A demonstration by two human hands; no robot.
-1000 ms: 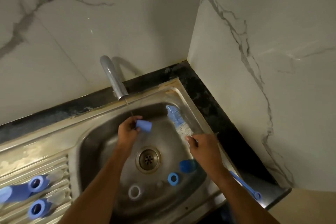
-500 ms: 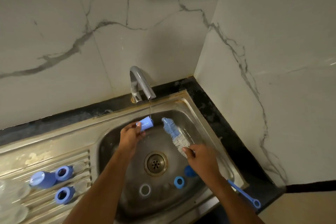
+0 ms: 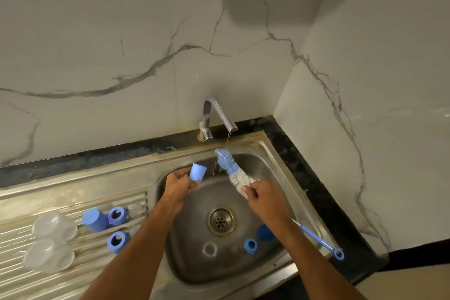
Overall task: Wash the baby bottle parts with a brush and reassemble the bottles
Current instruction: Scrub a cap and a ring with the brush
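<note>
My left hand (image 3: 179, 186) holds a small blue bottle cap (image 3: 197, 172) over the steel sink (image 3: 277, 161), just left of the thin water stream. My right hand (image 3: 264, 196) grips a blue and white bottle brush (image 3: 231, 170) near its bristles, and the bristle tip points up under the faucet (image 3: 219, 114). The brush's blue handle sticks out past my wrist to the right. In the basin lie a blue ring (image 3: 250, 246), a darker blue part (image 3: 264, 232) and a clear ring (image 3: 209, 249).
On the ribbed drainboard (image 3: 73, 273) to the left sit two clear bottles (image 3: 52, 241), a blue cap (image 3: 94, 219) and two blue collars (image 3: 117, 215). The drain (image 3: 221, 220) is in the basin's middle. Marble walls close the back and right; a black counter edge runs along them.
My left hand carried the blue cap left, out from under the water. The brush moved up under the faucet stream. My view tilted up, showing more of the wall and drainboard.
</note>
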